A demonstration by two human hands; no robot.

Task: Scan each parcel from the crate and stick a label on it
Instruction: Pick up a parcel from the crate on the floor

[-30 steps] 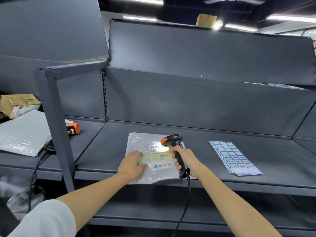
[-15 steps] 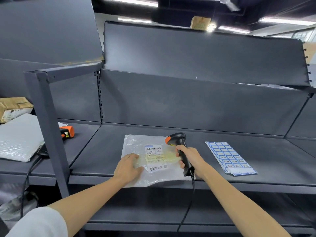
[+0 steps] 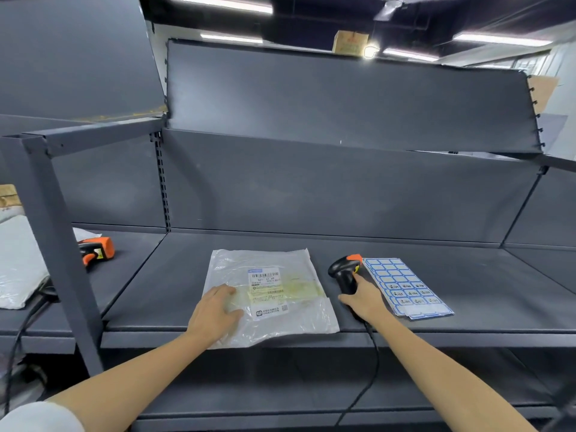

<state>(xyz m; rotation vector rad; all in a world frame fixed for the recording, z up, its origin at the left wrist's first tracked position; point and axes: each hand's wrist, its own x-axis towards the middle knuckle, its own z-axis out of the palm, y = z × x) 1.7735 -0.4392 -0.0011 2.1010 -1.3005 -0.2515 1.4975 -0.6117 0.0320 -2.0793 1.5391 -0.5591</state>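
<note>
in the head view, the parcel (image 3: 268,294) lies flat near the front edge of the shelf (image 3: 467,282), at 6 o'clock. the left hand (image 3: 215,313) rests on its left part with fingers straight and spread. at 3 o'clock from the parcel, the right hand (image 3: 363,302) curls around the handle of the scanner (image 3: 344,272), just beside the label sheet (image 3: 405,286). the parcel looks thin, light, soft and a little slippery; pressing it flat near the printed slip seems best.
</note>
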